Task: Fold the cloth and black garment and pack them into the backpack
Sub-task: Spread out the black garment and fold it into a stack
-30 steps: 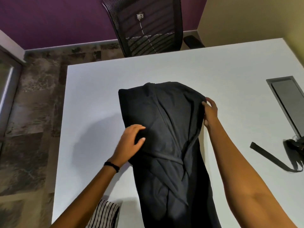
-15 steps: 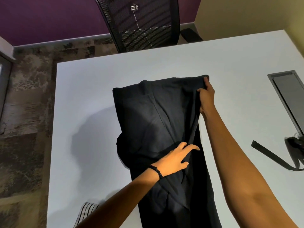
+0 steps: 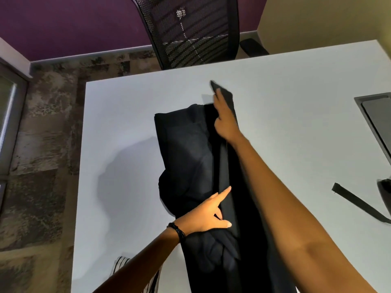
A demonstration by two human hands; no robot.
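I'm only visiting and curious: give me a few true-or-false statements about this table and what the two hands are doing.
1. The black garment lies on the white table. True.
2. The right hand rests flat on bare table. False: it grips the garment's far corner.
3. The left hand touches the garment. True.
4. A wooden stool stands beyond the table. False: it is a black mesh office chair.
5. The black strap lies across the garment. False: it lies apart, to its right.
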